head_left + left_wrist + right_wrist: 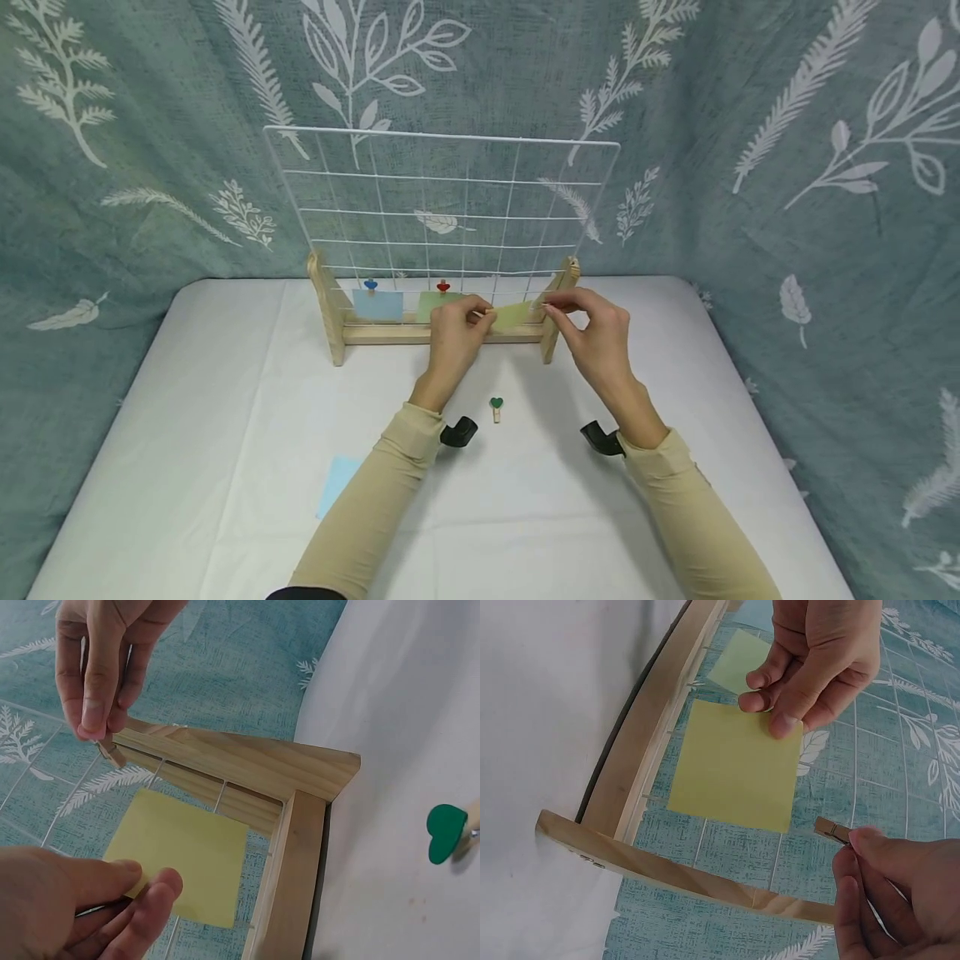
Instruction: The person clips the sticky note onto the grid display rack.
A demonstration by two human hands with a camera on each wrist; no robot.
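With my left hand (456, 333) I pinch a yellow note (739, 769) near one corner, between the thumb and the fingers. My right hand (600, 333) pinches a small wooden clip (831, 829), and its tip is near the edge of the note, apart from it. The yellow note is in front of the lower part of a white wire grid (442, 136), toward the right end of its wooden stand (382, 334); whether it touches the wires, I cannot tell. To the left of it, a green note (430, 307) hangs under a red clip (443, 287), and further left a blue note (378, 306) hangs under a blue clip (371, 285). On the white table (187, 433), between my forearms, lies a clip with a green heart (497, 408). A light blue paper (337, 483) lies partly hidden by my left sleeve (367, 508). Behind the stand is a leaf-patterned curtain (720, 208).
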